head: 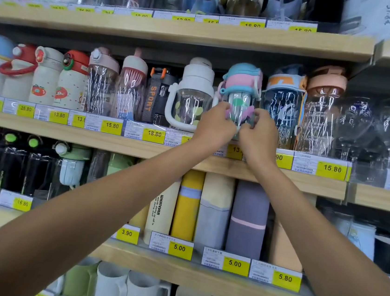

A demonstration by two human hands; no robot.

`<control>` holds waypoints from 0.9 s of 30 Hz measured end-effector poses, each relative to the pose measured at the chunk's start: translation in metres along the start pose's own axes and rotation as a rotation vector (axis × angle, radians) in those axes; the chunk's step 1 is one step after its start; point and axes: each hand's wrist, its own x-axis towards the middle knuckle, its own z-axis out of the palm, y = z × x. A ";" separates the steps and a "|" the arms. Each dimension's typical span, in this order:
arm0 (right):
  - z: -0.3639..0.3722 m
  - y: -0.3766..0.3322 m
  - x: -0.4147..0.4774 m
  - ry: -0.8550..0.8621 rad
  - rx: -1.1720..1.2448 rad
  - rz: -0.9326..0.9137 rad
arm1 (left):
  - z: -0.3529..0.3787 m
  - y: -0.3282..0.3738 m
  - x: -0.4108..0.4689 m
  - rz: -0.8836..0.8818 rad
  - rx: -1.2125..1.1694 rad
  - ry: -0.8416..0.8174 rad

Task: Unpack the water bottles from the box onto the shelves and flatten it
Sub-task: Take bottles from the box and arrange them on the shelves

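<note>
1. Closest to the camera, two bare forearms rise from the lower corners and converge on the pink-and-blue bottle [242, 85], the landmark for everything below.
2. The left hand [216, 123] clasps the bottle's left flank with its fingers curled. The right hand [260, 131] clasps the opposite flank, and the two hands nearly meet under its front. Using both hands probably keeps the bottle upright and squared as it goes into a narrow slot.
3. The bottle has a clear body and a pink and blue lid. It stands upright at the front edge of the middle shelf [69, 131], directly above the yellow price tags [153, 133]. Its base is hidden behind the hands, so it may or may not be resting on the board yet.
4. Just left of it stands a white-lidded bottle [192, 94] with a looped handle. Just right is a dark bottle [282, 104] in a blue and orange sleeve. Both sit close, which likely explains the careful side grip.
5. Farther off, the upper shelf [178, 28] runs above the bottle, and tall flasks [187, 205] stand on the tier beneath it.
6. The box is out of view, so flattening it presumably remains to be done.
</note>
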 end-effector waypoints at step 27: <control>0.001 -0.006 0.011 -0.072 -0.060 0.071 | -0.014 0.015 0.013 -0.060 0.174 -0.188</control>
